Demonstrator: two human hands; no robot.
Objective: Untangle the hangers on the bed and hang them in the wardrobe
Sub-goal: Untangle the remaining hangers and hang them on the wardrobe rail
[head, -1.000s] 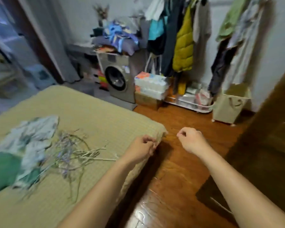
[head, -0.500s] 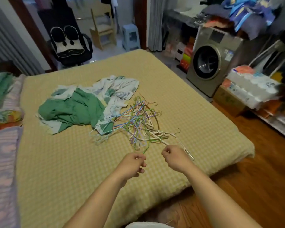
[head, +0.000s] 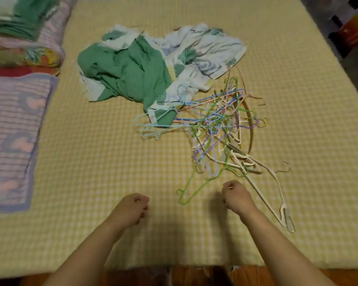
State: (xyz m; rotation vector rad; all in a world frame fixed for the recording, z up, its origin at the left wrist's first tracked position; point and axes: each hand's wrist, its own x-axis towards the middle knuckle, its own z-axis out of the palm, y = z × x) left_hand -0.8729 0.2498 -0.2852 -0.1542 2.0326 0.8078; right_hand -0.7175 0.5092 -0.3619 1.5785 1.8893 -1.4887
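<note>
A tangle of thin hangers [head: 217, 124] in green, blue, purple, pink and white lies on the yellow checked bed [head: 91, 162], right of centre. A green hanger [head: 194, 186] sticks out toward me and a white hanger [head: 271, 195] trails to the right. My left hand [head: 131, 209] hovers over the bed with curled fingers, holding nothing, left of the green hanger. My right hand [head: 237, 196] is also curled and holds nothing, between the green and white hangers, touching neither. No wardrobe is in view.
A crumpled green and white patterned cloth [head: 145, 62] lies behind the hangers, overlapping some. Folded purple bedding [head: 12, 129] and colourful pillows [head: 23, 52] line the left side. The bed's near edge and wooden floor [head: 298, 277] are at the bottom.
My view turned from the room and floor toward the bed and now looks straight down on the hangers. Both hands stay curled and came over the bed near the pile.
</note>
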